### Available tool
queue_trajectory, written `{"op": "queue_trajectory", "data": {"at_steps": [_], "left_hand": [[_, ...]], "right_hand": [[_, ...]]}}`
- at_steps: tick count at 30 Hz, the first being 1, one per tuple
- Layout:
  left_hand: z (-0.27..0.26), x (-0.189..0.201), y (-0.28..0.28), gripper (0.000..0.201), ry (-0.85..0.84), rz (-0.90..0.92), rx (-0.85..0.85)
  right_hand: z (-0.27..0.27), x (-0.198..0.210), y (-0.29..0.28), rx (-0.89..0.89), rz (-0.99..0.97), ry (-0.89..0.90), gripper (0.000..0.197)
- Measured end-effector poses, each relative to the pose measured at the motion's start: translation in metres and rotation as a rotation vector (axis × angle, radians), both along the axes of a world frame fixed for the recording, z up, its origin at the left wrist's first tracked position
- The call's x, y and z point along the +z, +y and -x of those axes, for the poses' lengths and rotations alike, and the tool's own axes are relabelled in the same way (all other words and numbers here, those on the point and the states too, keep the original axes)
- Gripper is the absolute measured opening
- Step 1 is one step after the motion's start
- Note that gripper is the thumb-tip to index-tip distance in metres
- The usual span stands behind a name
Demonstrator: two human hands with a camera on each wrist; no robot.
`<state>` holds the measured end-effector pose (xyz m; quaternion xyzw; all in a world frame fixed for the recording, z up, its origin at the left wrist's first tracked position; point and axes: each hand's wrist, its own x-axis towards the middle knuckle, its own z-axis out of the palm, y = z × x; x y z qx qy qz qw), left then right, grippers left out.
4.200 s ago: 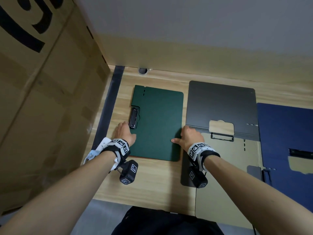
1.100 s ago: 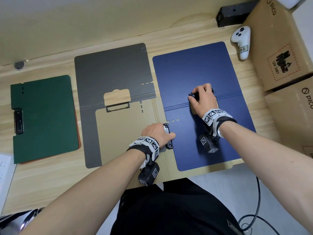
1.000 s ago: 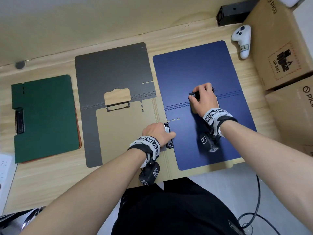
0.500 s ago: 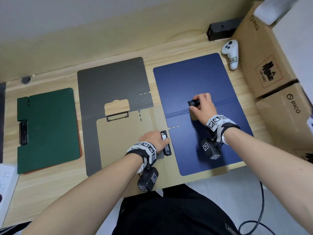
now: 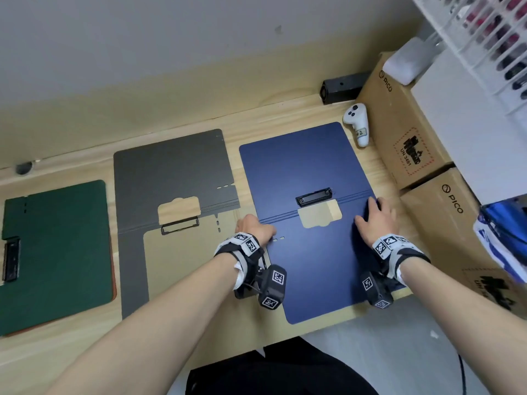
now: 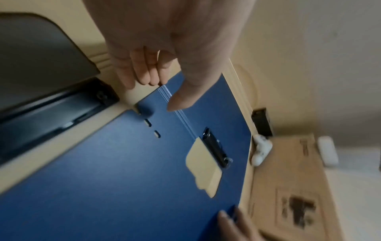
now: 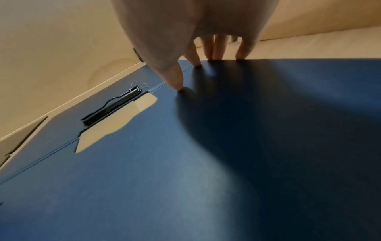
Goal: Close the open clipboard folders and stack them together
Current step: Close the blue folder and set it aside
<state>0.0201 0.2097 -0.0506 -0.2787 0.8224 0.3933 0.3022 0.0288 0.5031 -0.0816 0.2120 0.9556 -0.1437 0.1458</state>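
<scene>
The blue folder (image 5: 299, 166) lies open on the desk, its black clip (image 5: 313, 196) at the fold line. My left hand (image 5: 253, 228) is at its left edge by the fold. In the left wrist view the fingers (image 6: 142, 76) curl down at the edge of the blue folder (image 6: 123, 163) with the thumb over the cover. My right hand (image 5: 370, 216) rests at the right edge. In the right wrist view its straight fingertips (image 7: 216, 56) meet the edge of the blue folder (image 7: 164, 163) and the thumb presses the cover. The grey folder (image 5: 171, 166) lies open beside it. The green folder (image 5: 57, 238) lies closed at far left.
Cardboard boxes (image 5: 405, 132) stand tight against the blue folder's right side. A white controller (image 5: 358, 126) and a black block (image 5: 340, 88) sit at the back right. The wall runs close behind. The desk's front edge (image 5: 328, 323) is just below the folder.
My right hand left the clip at the fold and slid to the blue folder's right edge. My left hand moved up from the small side clip to the left edge by the fold.
</scene>
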Motion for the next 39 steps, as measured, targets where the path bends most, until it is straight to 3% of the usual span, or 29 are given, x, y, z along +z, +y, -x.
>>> {"op": "queue_trajectory", "data": {"at_steps": [1, 4, 8, 10, 12, 18, 25, 30, 34, 36, 39], "left_hand": [[0.001, 0.000, 0.000, 0.008, -0.004, -0.068, 0.073], [0.003, 0.004, -0.001, 0.013, -0.010, -0.312, 0.289], [0.000, 0.012, -0.006, 0.033, -0.032, -0.389, 0.321], [0.000, 0.016, -0.012, 0.040, -0.080, -0.358, 0.237], [0.003, 0.019, -0.017, 0.034, -0.071, -0.329, 0.168], [0.014, 0.028, -0.050, 0.032, 0.202, -0.259, 0.175], [0.020, 0.065, -0.112, 0.037, 0.323, -0.221, 0.025], [0.035, 0.085, -0.171, 0.039, 0.332, -0.126, -0.128], [0.054, 0.111, -0.203, 0.031, 0.350, -0.044, -0.299], [0.063, 0.124, -0.217, 0.037, 0.345, -0.007, -0.398], [0.075, 0.142, -0.229, 0.039, 0.313, 0.042, -0.520]], "right_hand": [[-0.001, -0.001, -0.002, 0.010, -0.025, -0.019, 0.060], [0.002, -0.001, -0.011, 0.000, -0.043, -0.055, 0.068], [0.008, 0.002, -0.027, -0.028, -0.041, -0.100, 0.076], [0.010, 0.005, -0.034, -0.044, -0.042, -0.124, 0.080], [0.009, 0.008, -0.040, -0.045, -0.039, -0.153, 0.084], [0.006, 0.023, -0.070, -0.042, 0.078, -0.154, 0.092], [-0.014, 0.042, -0.120, -0.062, 0.252, -0.111, 0.082], [-0.006, 0.064, -0.141, -0.016, 0.378, 0.038, 0.082], [0.019, 0.101, -0.154, 0.039, 0.403, 0.212, 0.084], [0.032, 0.119, -0.167, 0.090, 0.413, 0.306, 0.083], [0.047, 0.138, -0.190, 0.111, 0.420, 0.327, 0.095]]}}
